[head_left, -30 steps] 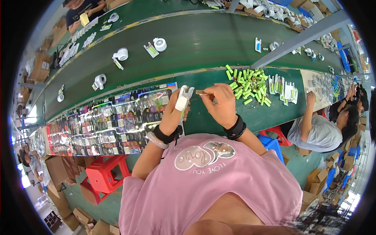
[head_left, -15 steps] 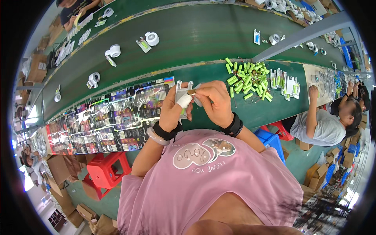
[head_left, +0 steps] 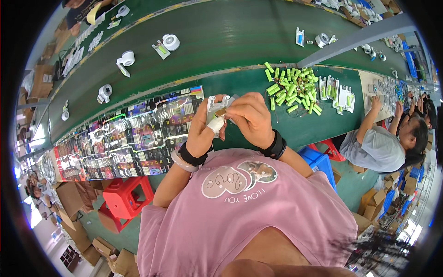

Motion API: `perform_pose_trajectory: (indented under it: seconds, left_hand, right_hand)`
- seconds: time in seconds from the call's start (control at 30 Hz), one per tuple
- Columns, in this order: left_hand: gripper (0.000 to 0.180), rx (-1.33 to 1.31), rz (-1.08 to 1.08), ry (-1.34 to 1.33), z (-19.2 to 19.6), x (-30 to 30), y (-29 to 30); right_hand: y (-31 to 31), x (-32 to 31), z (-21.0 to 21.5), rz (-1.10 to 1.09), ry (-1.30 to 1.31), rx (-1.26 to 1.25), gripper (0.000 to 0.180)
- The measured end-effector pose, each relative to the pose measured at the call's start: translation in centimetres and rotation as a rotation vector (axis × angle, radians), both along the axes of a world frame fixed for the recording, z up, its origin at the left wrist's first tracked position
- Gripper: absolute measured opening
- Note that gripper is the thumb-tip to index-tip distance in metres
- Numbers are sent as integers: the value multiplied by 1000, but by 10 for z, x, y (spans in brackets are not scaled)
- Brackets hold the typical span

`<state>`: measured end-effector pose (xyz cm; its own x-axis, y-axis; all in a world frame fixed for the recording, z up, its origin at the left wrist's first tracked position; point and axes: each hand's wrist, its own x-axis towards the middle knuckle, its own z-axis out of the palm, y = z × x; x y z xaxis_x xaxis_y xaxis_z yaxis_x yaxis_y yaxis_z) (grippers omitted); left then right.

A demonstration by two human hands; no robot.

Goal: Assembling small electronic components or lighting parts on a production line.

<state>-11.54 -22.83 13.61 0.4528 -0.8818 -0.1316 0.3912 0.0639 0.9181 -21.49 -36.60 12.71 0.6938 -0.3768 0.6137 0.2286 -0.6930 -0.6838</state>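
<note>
Both hands are raised together above the near edge of the green tabletop [head_left: 295, 129], closed on one small white plastic casing [head_left: 216, 105]. The left hand [head_left: 203, 129], with a white bandage on one finger, grips the casing from below and behind, while the right hand [head_left: 251, 117] pinches at its right side, fingertips touching it and the left thumb. What the right fingers press in cannot be made out. Just beyond the right hand, toward the far right part of the tabletop, lies a loose pile of green batteries [head_left: 290, 90], with flat white packs [head_left: 339, 94] beside it. To the left, along the near edge, rows of glossy printed packaging cards [head_left: 134, 138] cover the tabletop. A conveyor belt [head_left: 221, 41] runs along the far edge.
</note>
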Motion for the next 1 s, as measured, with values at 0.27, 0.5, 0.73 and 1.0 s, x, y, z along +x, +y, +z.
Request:
perform_pose_trajectory:
  seconds: [0.27, 0.5, 0.73, 1.0]
  left_hand:
    - [47, 32, -10, -114, 2, -3, -2]
    - [49, -26, 13, -68, -4, -8, 1]
    - [41, 68, 98, -200, -3, -16, -4]
    - [40, 124, 111, -278, -2, -18, -3]
  right_hand:
    - [-4, -1, -4, 25, -3, 18, 21]
    - [0, -1, -6, -7, -19, 12, 23]
    - [2, -3, -7, -62, -46, -50, 25]
    - [6, -5, -8, -61, -35, -78, 21]
